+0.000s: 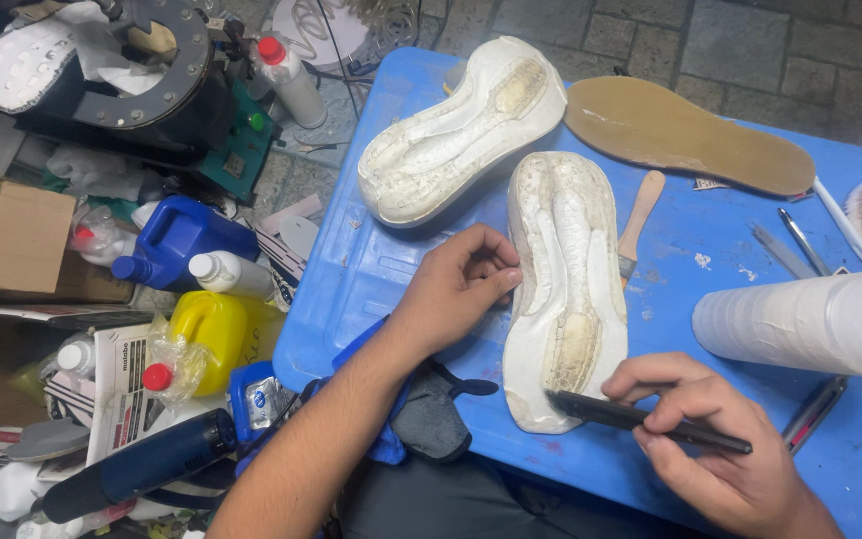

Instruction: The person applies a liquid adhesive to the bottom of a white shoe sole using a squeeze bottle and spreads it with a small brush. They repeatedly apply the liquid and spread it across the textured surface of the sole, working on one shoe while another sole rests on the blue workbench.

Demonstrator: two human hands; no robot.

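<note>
Two white soles lie on the blue worktop (pixel 371 289). The near sole (pixel 566 289) lies lengthwise in front of the person, inner side up; the far sole (pixel 461 130) lies slantwise beyond it. The left hand (pixel 456 284) rests at the near sole's left edge, fingers curled, the fingertips touching the rim. The right hand (pixel 715 439) is closed around a black tool (pixel 650 421), whose tip touches the sole's near end. A tan insole (pixel 685 135) lies at the far edge, a brush (pixel 639 225) just right of the near sole, a white roll (pixel 810 324) further right.
</note>
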